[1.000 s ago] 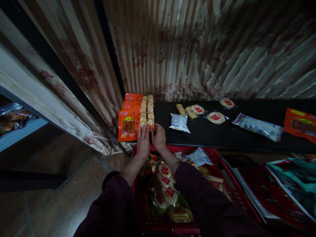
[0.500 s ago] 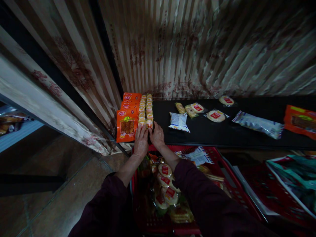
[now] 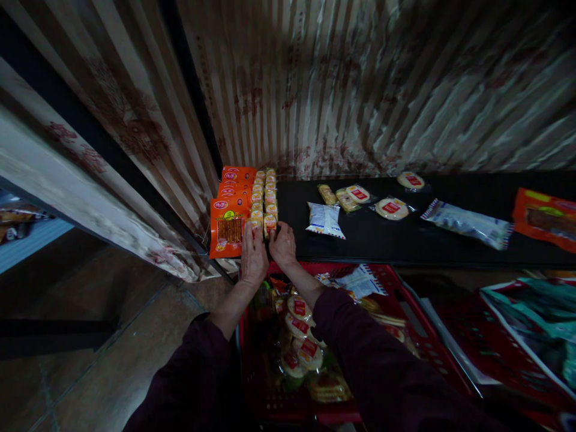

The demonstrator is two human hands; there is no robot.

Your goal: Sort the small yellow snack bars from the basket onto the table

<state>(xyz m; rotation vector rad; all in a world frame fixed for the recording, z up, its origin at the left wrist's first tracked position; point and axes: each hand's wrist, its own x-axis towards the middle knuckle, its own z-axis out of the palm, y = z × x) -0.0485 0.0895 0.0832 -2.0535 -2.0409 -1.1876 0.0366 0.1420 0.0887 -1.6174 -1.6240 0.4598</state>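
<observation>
Two rows of small yellow snack packets (image 3: 270, 201) run from back to front on the black shelf (image 3: 297, 240). My left hand (image 3: 254, 255) has its fingers stretched out over the front end of the left row, beside the orange snack bag (image 3: 229, 225). My right hand (image 3: 283, 245) is curled at the front right corner of the right row, thumb and finger against the front small yellow packet. More orange bags lie overlapped behind the front one. The undersides of both hands are hidden.
A red basket (image 3: 396, 282) of wrapped round crackers (image 3: 297, 326) stands below the shelf. Farther right on the shelf lie a white packet (image 3: 324, 220), loose crackers (image 3: 391, 208), a long pale packet (image 3: 468, 224) and an orange bag (image 3: 546, 219). A black post (image 3: 193, 84) rises at the left.
My left hand has shifted slightly left onto the left row's front. My right hand's fingers have curled in more at the right row's front packet.
</observation>
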